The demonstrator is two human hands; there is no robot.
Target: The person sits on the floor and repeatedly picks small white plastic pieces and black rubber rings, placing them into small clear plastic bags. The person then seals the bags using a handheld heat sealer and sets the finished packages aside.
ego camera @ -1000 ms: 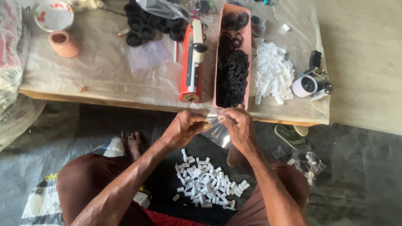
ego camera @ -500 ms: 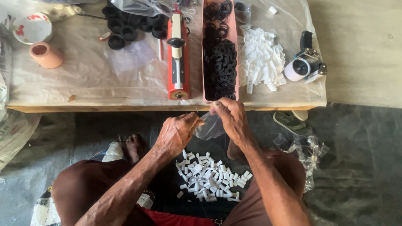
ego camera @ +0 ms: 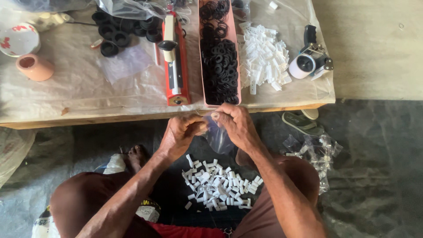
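My left hand (ego camera: 181, 135) and my right hand (ego camera: 235, 125) meet just below the table's front edge, both pinching the top of a small clear plastic bag (ego camera: 217, 137) that hangs between them. What is inside the bag is hidden. Beneath the hands, on dark cloth between my knees, lies a heap of small white plastic pieces (ego camera: 219, 184). Straight ahead on the low table (ego camera: 79, 99) stands a long pink tray (ego camera: 202, 70) full of black rubber rings, and beside it lies a red bag sealer (ego camera: 176, 59).
More white pieces (ego camera: 263, 56) are piled right of the tray, next to a white and black tape dispenser (ego camera: 308, 61). Black caps (ego camera: 115, 31), a pink cup (ego camera: 34, 67) and a bowl (ego camera: 17, 39) sit at the left. Filled clear bags (ego camera: 315, 150) and a sandal (ego camera: 302, 123) lie on the floor at right.
The view has shifted so the table sits higher and more to the left. My hands stay together on the clear bag, with the fingers working at its top.
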